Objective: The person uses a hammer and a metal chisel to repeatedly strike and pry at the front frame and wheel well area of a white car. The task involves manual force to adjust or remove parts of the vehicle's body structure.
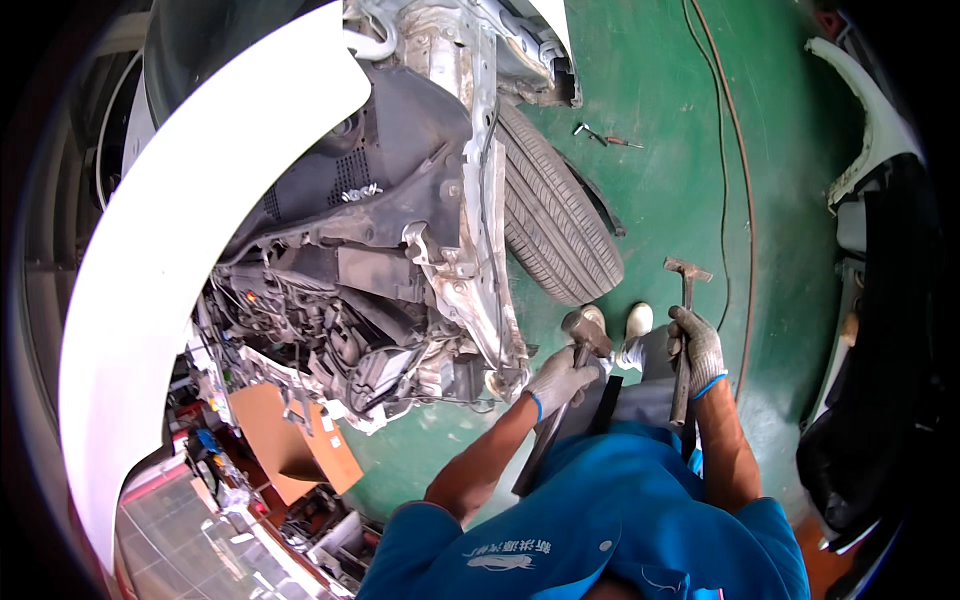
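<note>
White-gloved left hand [562,386] clenches a hammer [588,334], right hand [702,349] another hammer [688,271].

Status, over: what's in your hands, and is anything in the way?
Left hand: gripping blocky hammer. Right hand: gripping slim-headed hammer. Neither hammer touching the car. Tire ahead-left of the shoes, possibly in the way.
</note>
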A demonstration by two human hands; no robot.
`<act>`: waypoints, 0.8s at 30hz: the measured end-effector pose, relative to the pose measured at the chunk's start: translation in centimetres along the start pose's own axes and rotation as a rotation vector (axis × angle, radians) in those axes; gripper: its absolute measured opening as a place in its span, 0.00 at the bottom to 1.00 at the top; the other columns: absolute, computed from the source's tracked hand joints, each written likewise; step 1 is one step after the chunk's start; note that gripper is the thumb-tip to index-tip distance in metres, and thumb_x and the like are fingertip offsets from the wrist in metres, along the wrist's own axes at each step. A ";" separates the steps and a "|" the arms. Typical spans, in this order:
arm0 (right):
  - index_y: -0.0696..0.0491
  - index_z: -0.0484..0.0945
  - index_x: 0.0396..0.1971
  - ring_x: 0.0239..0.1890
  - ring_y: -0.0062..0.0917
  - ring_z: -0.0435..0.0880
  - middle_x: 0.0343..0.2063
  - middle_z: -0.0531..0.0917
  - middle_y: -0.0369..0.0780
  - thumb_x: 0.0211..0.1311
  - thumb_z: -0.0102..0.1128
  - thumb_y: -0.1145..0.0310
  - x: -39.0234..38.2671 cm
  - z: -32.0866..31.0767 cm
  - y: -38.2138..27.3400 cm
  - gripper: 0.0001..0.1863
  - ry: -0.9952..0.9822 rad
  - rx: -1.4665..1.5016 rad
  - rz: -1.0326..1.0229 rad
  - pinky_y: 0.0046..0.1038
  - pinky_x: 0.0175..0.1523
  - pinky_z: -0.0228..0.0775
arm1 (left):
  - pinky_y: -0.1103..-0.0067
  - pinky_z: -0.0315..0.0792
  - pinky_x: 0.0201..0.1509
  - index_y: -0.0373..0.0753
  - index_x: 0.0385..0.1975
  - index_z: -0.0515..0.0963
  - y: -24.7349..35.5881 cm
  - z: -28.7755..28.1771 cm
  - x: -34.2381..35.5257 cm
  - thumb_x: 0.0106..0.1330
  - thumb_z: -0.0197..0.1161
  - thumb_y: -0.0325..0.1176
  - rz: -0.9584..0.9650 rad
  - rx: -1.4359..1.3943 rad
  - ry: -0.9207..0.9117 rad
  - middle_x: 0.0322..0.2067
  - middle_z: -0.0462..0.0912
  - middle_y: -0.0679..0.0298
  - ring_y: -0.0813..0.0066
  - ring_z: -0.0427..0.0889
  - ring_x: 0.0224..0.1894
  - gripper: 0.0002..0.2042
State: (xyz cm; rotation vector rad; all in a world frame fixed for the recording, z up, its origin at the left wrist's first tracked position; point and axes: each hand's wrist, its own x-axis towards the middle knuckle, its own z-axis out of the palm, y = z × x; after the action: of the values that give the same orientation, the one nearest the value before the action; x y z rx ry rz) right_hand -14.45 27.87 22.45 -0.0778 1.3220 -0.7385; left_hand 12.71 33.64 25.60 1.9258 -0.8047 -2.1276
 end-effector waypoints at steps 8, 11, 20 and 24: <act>0.54 0.77 0.43 0.15 0.20 0.76 0.22 0.78 0.35 0.74 0.62 0.67 4.8 -1.6 -5.8 0.07 0.010 -0.040 0.174 0.25 0.19 0.72 | 0.73 0.81 0.25 0.31 0.30 0.80 5.5 7.7 7.1 0.65 0.70 0.35 -0.079 -0.224 0.065 0.21 0.81 0.61 0.70 0.84 0.21 0.12; 0.55 0.79 0.39 0.14 0.20 0.76 0.21 0.79 0.35 0.73 0.63 0.66 9.7 -3.8 -9.9 0.08 -0.076 -0.149 0.236 0.25 0.19 0.72 | 0.72 0.77 0.22 0.34 0.39 0.75 7.5 11.6 13.4 0.66 0.68 0.34 -0.148 -0.335 0.056 0.23 0.77 0.64 0.73 0.78 0.18 0.12; 0.48 0.77 0.27 0.12 0.18 0.74 0.16 0.78 0.32 0.73 0.64 0.59 20.9 -11.4 -22.8 0.14 0.018 -0.610 0.289 0.23 0.16 0.68 | 0.64 0.79 0.29 0.33 0.44 0.73 10.6 19.6 29.2 0.67 0.66 0.31 -0.271 -0.149 0.141 0.29 0.81 0.53 0.60 0.87 0.28 0.12; 0.51 0.76 0.27 0.11 0.20 0.73 0.14 0.75 0.33 0.72 0.62 0.60 27.3 -12.6 -24.4 0.14 0.021 -0.669 0.158 0.23 0.16 0.65 | 0.55 0.79 0.54 0.33 0.54 0.75 9.4 19.8 34.7 0.64 0.66 0.40 -0.152 0.136 0.271 0.42 0.88 0.42 0.44 0.89 0.48 0.22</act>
State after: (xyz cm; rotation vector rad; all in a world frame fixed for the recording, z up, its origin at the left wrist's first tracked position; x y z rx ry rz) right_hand -35.01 -1.07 6.84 -0.4952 1.5292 -0.1402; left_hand -13.92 15.28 0.35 2.3496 -0.7878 -1.8715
